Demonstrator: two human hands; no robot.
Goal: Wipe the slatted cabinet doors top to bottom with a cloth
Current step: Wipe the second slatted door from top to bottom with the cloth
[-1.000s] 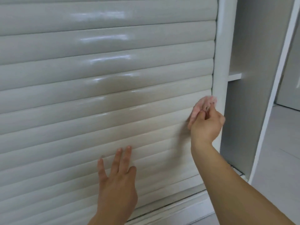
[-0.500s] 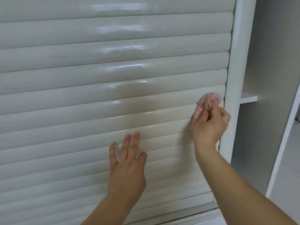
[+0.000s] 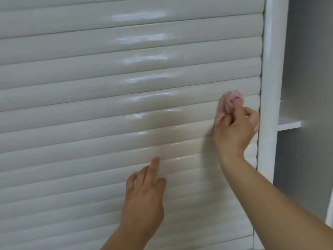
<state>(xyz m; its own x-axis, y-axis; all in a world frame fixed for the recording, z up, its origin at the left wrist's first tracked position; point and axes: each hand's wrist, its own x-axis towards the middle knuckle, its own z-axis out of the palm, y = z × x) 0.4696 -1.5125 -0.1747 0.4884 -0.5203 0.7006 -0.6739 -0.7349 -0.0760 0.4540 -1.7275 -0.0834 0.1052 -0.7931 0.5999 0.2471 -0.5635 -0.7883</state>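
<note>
A glossy cream slatted cabinet door point(image 3: 108, 91) fills most of the head view, its slats running left to right. My right hand point(image 3: 236, 129) grips a small pink cloth point(image 3: 228, 103) and presses it against the slats near the door's right edge. My left hand point(image 3: 144, 192) rests lower down on the slats with its fingers spread and holds nothing. Part of the cloth is hidden under my fingers.
A white vertical frame post point(image 3: 272, 87) runs down just right of the door. Past it is an open grey compartment with a white shelf point(image 3: 288, 123). Another white upright point(image 3: 330, 210) shows at the lower right edge.
The view has shifted right and up along the door. My left hand has risen along the slats. My right hand stays with the cloth near the right edge.
</note>
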